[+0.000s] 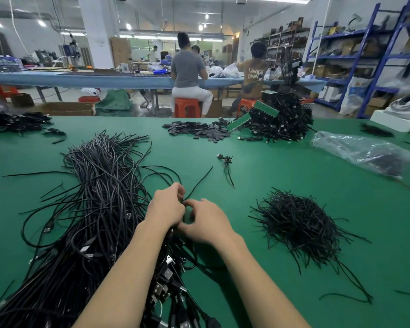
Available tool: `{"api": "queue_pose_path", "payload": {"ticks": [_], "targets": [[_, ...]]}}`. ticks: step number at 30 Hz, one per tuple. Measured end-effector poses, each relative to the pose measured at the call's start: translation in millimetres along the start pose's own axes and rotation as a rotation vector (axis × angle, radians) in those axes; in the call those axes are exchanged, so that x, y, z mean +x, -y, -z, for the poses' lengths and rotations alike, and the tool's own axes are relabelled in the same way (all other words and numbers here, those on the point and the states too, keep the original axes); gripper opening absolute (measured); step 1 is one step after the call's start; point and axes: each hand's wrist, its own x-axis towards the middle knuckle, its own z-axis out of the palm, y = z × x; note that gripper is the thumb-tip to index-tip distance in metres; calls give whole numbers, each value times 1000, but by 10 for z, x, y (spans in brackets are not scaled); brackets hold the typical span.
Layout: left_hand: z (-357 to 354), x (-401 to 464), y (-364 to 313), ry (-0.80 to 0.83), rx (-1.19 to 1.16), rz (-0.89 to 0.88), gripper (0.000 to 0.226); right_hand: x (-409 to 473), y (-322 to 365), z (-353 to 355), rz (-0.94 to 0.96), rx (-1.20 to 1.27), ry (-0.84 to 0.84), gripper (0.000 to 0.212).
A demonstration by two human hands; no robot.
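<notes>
Cable (199,181): thin, black, slightly curved

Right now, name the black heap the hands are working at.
The long cable heap at near left; the left hand and right hand meet at its edge, others lie apart.

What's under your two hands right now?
Left hand and right hand pinch a black cable above the cable pile and green mat. Whatever lies beneath the palms is covered.
</notes>
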Motion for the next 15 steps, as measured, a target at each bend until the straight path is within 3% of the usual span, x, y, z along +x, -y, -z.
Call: {"api": "queue_pose_path", "payload": {"ticks": [4,9,15], "targets": [[-17,43,52,12,131,-3,42,-3,31,16,30,-69,25,50],[-43,39,103,78,256,-44,48,9,-60,162,-50,47,64,38],[47,-34,184,48,326,-19,26,-26,-241,325,-134,253,199,22]]}}
